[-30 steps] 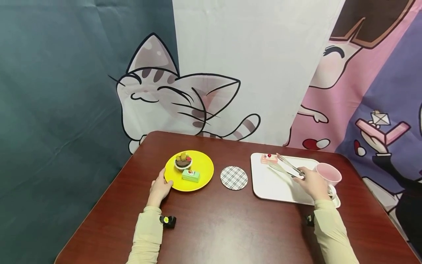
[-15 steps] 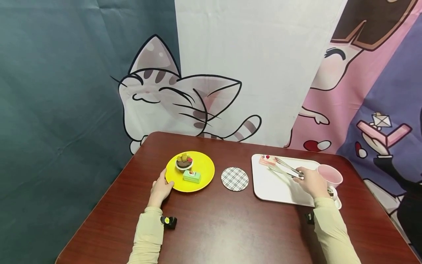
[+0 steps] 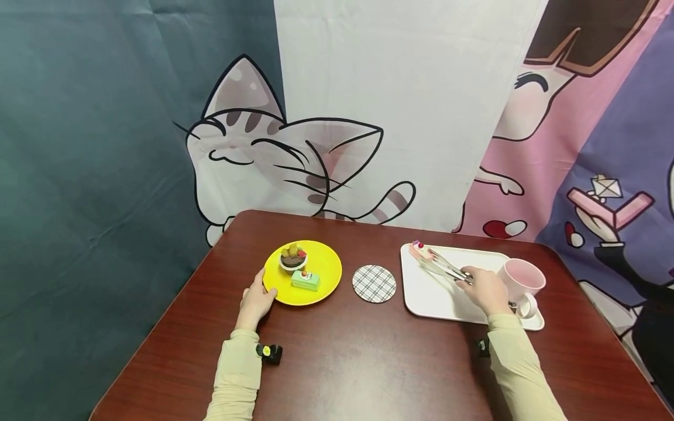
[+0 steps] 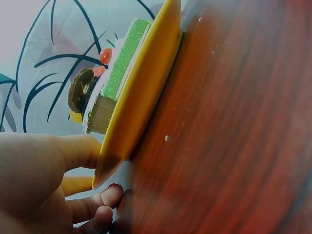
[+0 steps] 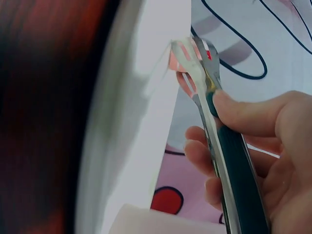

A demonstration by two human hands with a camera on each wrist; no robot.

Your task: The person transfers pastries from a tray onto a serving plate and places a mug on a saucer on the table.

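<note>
My left hand (image 3: 256,301) pinches the near-left rim of the yellow plate (image 3: 326,275), thumb over the edge and fingers beneath. On the plate sit a chocolate cupcake (image 3: 292,261) topped with fruit and a green cake slice (image 3: 305,280). My right hand (image 3: 485,288) grips metal tongs (image 3: 444,268) with dark green handles (image 5: 239,165). Their slotted ends close around a pink cake slice (image 3: 419,251) with a red berry on top. This slice is tilted over the far left corner of the white tray (image 3: 434,304).
A pink cup (image 3: 522,280) with a white handle stands on the tray's right end, close by my right hand. Between plate and tray lies a round checked coaster (image 3: 374,283). A printed cloth (image 3: 347,70) hangs behind the brown table (image 3: 316,362).
My right hand has moved left and the tongs have narrowed around the pink cake slice. The slice has shifted left and tipped. My left hand stays at the plate.
</note>
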